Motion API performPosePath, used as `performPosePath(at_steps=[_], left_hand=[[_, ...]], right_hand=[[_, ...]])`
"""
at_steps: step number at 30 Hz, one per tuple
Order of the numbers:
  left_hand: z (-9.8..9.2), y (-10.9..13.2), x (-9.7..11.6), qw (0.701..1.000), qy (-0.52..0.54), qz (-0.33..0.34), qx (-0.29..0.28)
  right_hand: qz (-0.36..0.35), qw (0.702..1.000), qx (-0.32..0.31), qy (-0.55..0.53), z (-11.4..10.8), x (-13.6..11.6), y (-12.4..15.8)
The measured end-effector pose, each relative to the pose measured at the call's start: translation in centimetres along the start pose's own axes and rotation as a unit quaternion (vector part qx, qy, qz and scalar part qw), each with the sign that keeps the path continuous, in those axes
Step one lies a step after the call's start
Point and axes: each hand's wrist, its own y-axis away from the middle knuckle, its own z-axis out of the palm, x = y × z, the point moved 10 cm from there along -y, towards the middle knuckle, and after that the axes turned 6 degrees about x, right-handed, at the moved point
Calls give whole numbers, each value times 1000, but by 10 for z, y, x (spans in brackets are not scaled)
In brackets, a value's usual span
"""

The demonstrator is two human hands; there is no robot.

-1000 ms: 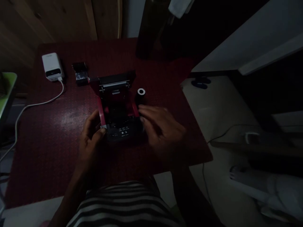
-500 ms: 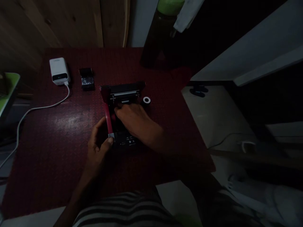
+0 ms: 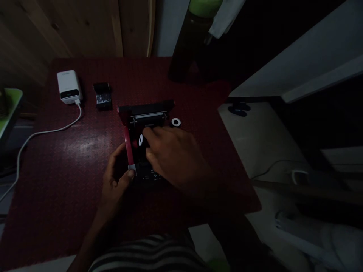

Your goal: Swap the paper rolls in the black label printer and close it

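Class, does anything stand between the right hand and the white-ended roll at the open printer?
Nothing visible does: the right hand appears to grip the white-ended roll at the open printer. The raised lid stands behind the roll, and the left hand holds the printer's near left corner; neither comes between.

Device [image 3: 129, 151] on the table [image 3: 70, 185], near its middle, lid [image 3: 147, 108] up along the far side; I have my left hand [image 3: 117, 183] on its near left corner, my right hand [image 3: 176, 155] across its right half, a roll [image 3: 142, 140] at those fingertips, over or in the bay, depth unclear; second roll [image 3: 172, 122] just right of the lid; power bank [image 3: 68, 85] far left, cable [image 3: 61, 129] running near left; ribbon [image 3: 103, 99] between power bank and lid; bottle [image 3: 188, 45] far right; slippers [image 3: 238, 109] on the floor, right of the table.
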Motion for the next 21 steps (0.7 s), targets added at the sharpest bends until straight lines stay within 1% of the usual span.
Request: performPosePath(at_steps=[2,4,5,6,7,9,10,12,14,16,18,21], left_hand=[[0,0,0,1000,3,-3,2],[0,1,-2,1000,2,-12,5],[-1,1,-2,1000,0,-13,9],[-2,1,-2,1000,-5,-14,13],[-3,1,-2,1000,-12,-16,16],[-5,1,-2,999,-25,-21,26],[-5,1,-2,999,-31,-24,30],[-6,1,0,998,-38,-26,39],[-6,1,2,998,-45,-22,49],[-8,1,1,996,-53,-26,60],[-9,2,-1,995,-62,-35,63],[-10,4,-3,995,-69,-40,55]], right_hand=[[2,991,108,-74,-28,14,24],[26,965,201,-168,-51,43,55],[42,946,246,-209,-59,61,71],[81,930,263,-243,-57,83,86],[121,913,279,-272,-52,104,101],[202,875,301,-322,-30,141,126],[233,856,308,-343,-15,155,135],[275,838,277,-382,25,169,142],[286,833,242,-408,60,171,140],[281,834,222,-419,83,166,136],[277,837,214,-421,94,163,133],[272,839,207,-424,96,160,135]])
